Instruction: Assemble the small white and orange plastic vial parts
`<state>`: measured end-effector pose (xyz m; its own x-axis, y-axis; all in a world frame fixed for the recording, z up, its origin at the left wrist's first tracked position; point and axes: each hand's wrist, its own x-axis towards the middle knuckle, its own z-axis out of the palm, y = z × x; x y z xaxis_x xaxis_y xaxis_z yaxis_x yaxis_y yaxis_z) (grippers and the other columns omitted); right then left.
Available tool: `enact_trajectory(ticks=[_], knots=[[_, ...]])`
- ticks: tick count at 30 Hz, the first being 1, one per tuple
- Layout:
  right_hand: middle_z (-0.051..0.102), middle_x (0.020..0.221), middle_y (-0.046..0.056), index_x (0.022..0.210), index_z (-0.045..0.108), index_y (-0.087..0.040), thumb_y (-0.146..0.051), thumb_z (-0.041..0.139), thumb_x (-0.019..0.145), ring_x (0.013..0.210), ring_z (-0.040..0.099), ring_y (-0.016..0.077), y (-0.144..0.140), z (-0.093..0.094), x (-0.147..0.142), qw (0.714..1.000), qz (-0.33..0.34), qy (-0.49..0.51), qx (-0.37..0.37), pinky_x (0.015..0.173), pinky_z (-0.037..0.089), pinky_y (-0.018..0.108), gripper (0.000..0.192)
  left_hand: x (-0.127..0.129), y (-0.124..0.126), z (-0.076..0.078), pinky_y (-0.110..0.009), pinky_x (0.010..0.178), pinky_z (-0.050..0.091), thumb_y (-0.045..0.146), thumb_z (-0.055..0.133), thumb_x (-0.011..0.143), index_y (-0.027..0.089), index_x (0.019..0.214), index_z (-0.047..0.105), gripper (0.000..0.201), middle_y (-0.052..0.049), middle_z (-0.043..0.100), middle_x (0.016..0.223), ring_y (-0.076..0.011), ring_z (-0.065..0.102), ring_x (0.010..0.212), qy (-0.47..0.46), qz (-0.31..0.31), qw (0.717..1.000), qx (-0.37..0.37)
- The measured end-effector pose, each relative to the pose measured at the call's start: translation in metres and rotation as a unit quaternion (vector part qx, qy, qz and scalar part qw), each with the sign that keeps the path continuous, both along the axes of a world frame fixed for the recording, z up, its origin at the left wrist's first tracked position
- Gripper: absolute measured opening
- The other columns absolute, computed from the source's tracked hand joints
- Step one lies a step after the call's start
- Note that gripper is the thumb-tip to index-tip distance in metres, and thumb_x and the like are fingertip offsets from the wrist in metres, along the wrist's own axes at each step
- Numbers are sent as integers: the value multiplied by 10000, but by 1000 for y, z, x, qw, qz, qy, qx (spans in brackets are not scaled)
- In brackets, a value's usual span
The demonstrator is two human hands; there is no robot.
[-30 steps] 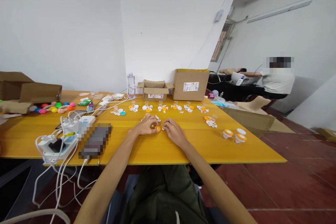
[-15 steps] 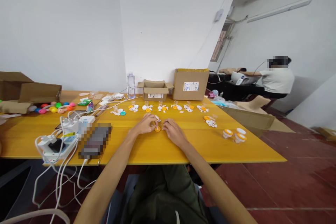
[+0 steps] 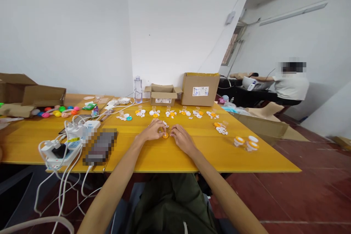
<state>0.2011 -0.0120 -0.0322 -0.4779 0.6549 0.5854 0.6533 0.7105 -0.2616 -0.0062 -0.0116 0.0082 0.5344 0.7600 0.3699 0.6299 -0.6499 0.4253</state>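
Note:
My left hand (image 3: 153,131) rests on the yellow table (image 3: 197,151), its fingertips curled over a small part beside a small orange disc (image 3: 165,135). My right hand (image 3: 183,138) lies just right of that disc, fingers bent down onto the tabletop, and what its fingertips pinch is too small to make out. Behind the hands a row of little piles of white and orange parts (image 3: 170,112) runs across the table. A further pile (image 3: 220,127) lies to the right, and assembled orange-topped pieces (image 3: 246,142) stand near the right edge.
Two cardboard boxes (image 3: 200,88) and a water bottle (image 3: 138,89) stand at the back edge. Power strips with white cables (image 3: 64,145) and a blurred dark object lie at left, near coloured balls (image 3: 56,112) and more boxes. Another person (image 3: 290,84) sits at a far desk.
The hands stay almost still around the orange disc; only the left fingers shift slightly. The view has tilted a little.

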Motion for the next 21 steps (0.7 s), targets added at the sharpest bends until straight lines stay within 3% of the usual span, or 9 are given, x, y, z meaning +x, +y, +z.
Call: enact_trajectory(ticks=[11, 21], knots=[[622, 973, 70, 837, 601, -237, -121, 491, 906, 930, 606, 219, -5, 5, 2, 1000, -19, 15, -6, 840, 509, 349, 174, -4, 0, -3, -408, 1009, 403, 363, 650, 830, 251, 956, 645, 168, -29, 666, 1009, -254, 500, 1134, 0, -10, 999, -34], [650, 886, 50, 847, 597, -238, -160, 530, 911, 866, 601, 216, -9, 5, 10, 1000, -10, -16, -1, 808, 493, 338, 121, -3, -3, -1, -424, 993, 405, 359, 642, 825, 247, 912, 631, 142, -34, 663, 1011, -262, 504, 1130, 21, 1, 999, -49]])
